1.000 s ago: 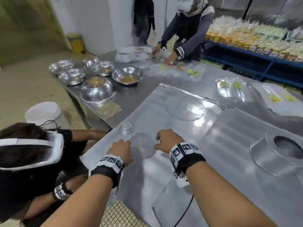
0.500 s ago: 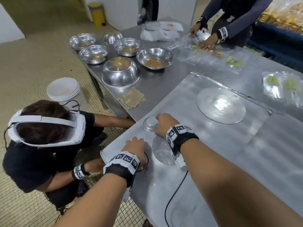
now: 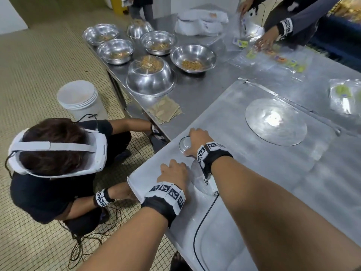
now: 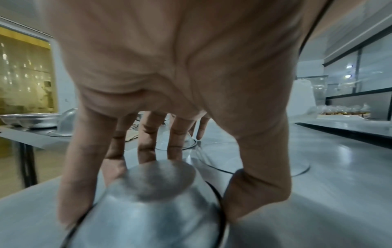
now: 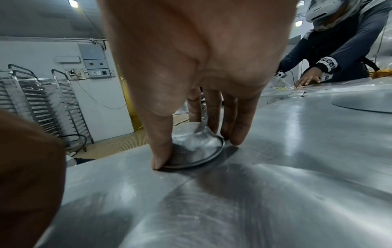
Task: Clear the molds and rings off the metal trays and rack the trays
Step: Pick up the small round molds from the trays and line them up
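Observation:
A big metal tray [image 3: 230,118] lies on the steel table, its corner near me. My right hand [image 3: 195,140] grips a small upturned metal mold [image 5: 195,144] [image 3: 183,144] standing on that tray, thumb on one side of its rim, fingers on the other. My left hand [image 3: 172,171], closer to the tray's near corner, holds a second upturned mold [image 4: 157,189] between thumb and fingers; the head view hides this mold. A flat round disc [image 3: 197,178] lies under my right wrist. A larger disc [image 3: 275,122] lies farther right.
A person with a white headset [image 3: 56,151] crouches by the tray's corner, hands at its edge. Steel bowls [image 3: 150,77] and plastic bags [image 3: 273,61] crowd the far table, where another person [image 3: 273,34] works. White buckets [image 3: 80,96] stand on the floor. Tray racks [image 5: 31,100] stand by the wall.
My right hand left the flat disc and went forward onto the small mold. My left hand drew back toward the tray's near corner and took the second mold. My head tilted down and left.

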### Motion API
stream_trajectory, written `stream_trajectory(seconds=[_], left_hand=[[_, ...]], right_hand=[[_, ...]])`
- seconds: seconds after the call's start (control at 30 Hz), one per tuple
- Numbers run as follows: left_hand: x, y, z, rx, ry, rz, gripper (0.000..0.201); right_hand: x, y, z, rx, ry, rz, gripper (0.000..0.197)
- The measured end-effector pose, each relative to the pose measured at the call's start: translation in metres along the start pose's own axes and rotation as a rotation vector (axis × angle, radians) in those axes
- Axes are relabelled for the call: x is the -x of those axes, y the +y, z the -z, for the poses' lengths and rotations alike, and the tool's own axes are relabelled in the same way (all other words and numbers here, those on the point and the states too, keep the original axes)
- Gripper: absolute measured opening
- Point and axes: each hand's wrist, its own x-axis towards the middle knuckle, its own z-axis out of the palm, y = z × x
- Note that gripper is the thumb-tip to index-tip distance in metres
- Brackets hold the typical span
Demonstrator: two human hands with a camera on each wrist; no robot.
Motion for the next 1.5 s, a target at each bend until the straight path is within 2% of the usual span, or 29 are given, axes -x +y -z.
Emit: stream_trajectory(seconds=[0.1, 0.23, 0.37, 0.5, 0.63, 0.7, 0.87, 0.97, 1.07, 1.23, 1.5], left_hand=[[-0.008, 0.002, -0.014, -0.049, 0.032, 0.003, 0.062], [-0.010, 0.004, -0.014, -0.127, 0.052, -0.037, 0.049], [-0.012, 0.007, -0.007, -0.175, -0.029, -0.038, 0.078], [0.002, 0.005, 0.019, -0.136, -0.002, -0.102, 0.058], [0.016, 0.011, 0.034, -0.019, -0.019, -0.076, 0.065], [0.025, 0.017, 0.040, -0.006, -0.039, -0.098, 0.067], [0.047, 0.039, 0.050, -0.012, -0.020, -0.231, 0.054], [0.064, 0.053, 0.046, 0.011, -0.030, -0.298, 0.037], [0.089, 0.072, 0.036, -0.032, -0.018, -0.371, 0.032], [0.132, 0.109, 0.006, -0.120, 0.084, -0.498, 0.038], [0.201, 0.173, -0.040, -0.178, 0.039, -0.700, 0.047]], right_hand=[[0.001, -0.002, 0.001, -0.034, 0.020, -0.012, 0.081], [0.005, 0.001, 0.004, -0.072, 0.078, -0.014, 0.080], [0.016, 0.011, 0.007, -0.133, 0.162, -0.034, 0.068], [0.035, 0.027, 0.008, -0.225, 0.255, -0.031, 0.057], [0.061, 0.045, 0.014, -0.276, 0.285, -0.032, 0.066], [0.077, 0.054, 0.016, -0.253, 0.272, -0.041, 0.063], [0.130, 0.081, 0.019, -0.226, 0.293, -0.101, 0.048], [0.169, 0.098, 0.020, -0.141, 0.264, -0.153, 0.043], [0.208, 0.117, 0.017, -0.088, 0.228, -0.215, 0.038], [0.277, 0.152, 0.006, -0.064, 0.181, -0.285, 0.041], [0.395, 0.212, -0.019, -0.196, 0.190, -0.441, 0.034]])
